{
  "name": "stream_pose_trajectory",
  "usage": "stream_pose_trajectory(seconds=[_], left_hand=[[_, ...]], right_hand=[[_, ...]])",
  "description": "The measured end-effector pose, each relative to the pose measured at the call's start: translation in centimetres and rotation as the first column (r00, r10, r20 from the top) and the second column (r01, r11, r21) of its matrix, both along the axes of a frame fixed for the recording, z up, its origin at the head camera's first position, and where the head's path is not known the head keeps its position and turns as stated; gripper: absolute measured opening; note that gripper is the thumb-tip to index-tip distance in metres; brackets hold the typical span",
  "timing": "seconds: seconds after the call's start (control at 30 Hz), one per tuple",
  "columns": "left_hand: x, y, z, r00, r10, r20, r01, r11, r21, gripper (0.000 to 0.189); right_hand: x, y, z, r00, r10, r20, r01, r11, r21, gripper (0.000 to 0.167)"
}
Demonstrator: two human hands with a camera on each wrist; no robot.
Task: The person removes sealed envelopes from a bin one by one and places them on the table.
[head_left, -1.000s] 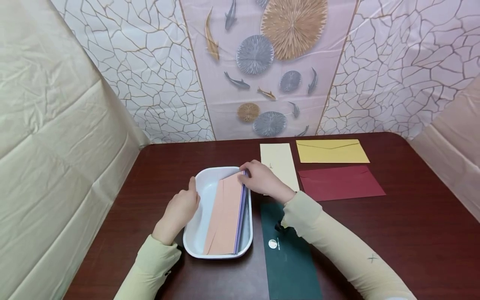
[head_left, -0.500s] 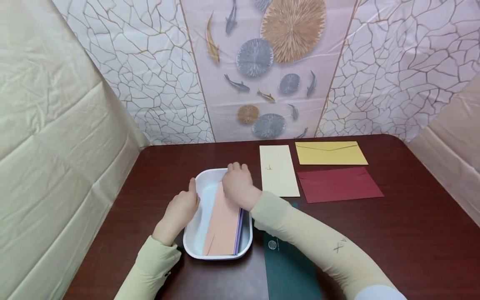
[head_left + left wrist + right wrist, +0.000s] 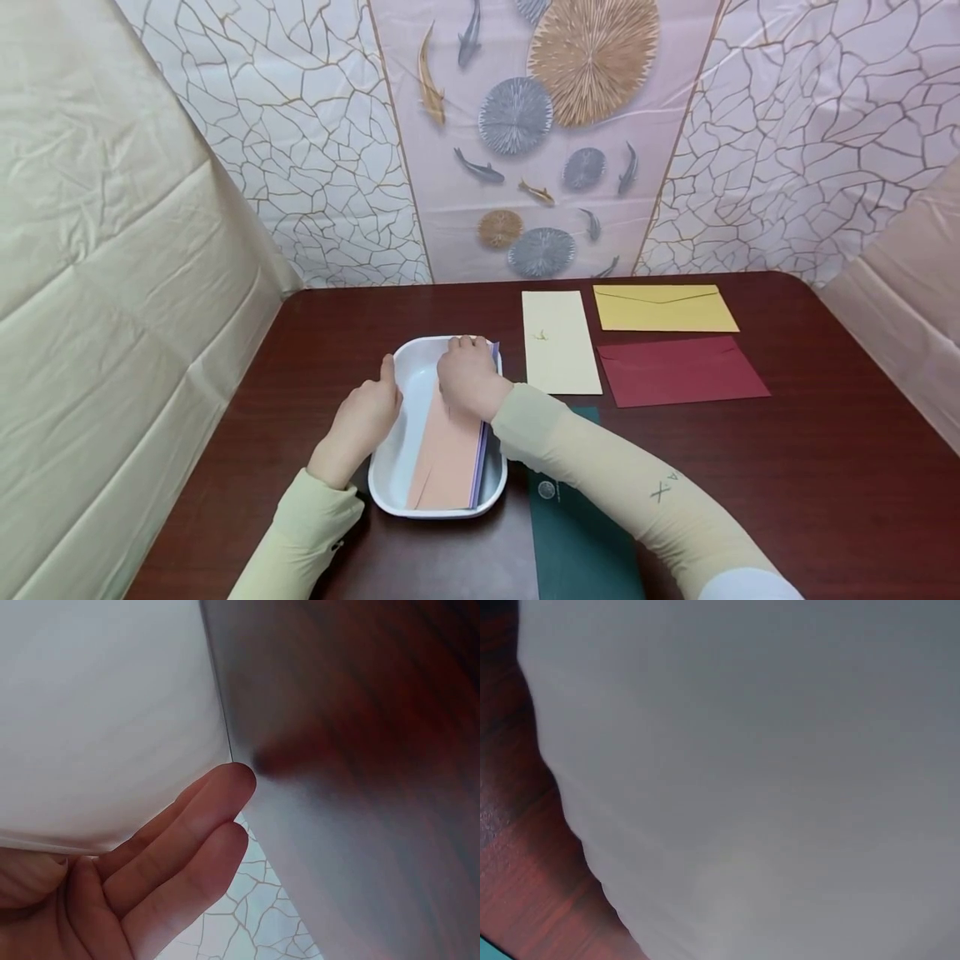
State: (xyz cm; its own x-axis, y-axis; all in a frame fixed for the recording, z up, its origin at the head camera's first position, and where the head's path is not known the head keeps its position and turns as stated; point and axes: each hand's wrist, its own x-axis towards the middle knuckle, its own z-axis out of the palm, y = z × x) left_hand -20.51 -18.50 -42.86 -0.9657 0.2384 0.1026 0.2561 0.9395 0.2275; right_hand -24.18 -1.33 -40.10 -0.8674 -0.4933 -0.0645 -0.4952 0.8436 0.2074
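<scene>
Right hand [image 3: 468,377] leftward, over peach envelope [image 3: 444,468]

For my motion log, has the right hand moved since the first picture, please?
Yes, the right hand moved left, away from the cream paper, further over the white tray.

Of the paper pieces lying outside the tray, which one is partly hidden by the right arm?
The dark green one with the round emblem: the right sleeve crosses over it. The cream one, yellow one and red one are uncovered.
</scene>
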Motion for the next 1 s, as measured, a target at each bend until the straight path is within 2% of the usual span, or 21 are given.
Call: stream_pose_trajectory(seconds=[0.23,0.5,0.77,1.0], left_hand=[[0.1,0.1,-0.1,1.0,0.01,-0.001,-0.01,1.0,0.011,0.052],[0.1,0.3,0.0,1.0,-0.011,-0.025,0.01,1.0,-0.007,0.052],[0.2,0.5,-0.1,0.999,-0.028,-0.03,0.027,1.0,-0.015,0.053],[0.1,0.6,-0.2,0.999,-0.032,-0.039,0.031,0.999,-0.018,0.052]], right_hand=[[0.2,0.2,0.2,0.999,0.029,-0.029,-0.03,0.999,-0.013,0.028],[-0.1,0.6,1.0,0.997,0.065,-0.047,-0.067,0.997,-0.032,0.028],[-0.4,1.0,3.2,0.996,0.063,0.059,-0.059,0.995,-0.075,0.031],[-1.0,1.3,4.9,0.982,0.03,0.186,-0.002,0.989,-0.148,0.029]])
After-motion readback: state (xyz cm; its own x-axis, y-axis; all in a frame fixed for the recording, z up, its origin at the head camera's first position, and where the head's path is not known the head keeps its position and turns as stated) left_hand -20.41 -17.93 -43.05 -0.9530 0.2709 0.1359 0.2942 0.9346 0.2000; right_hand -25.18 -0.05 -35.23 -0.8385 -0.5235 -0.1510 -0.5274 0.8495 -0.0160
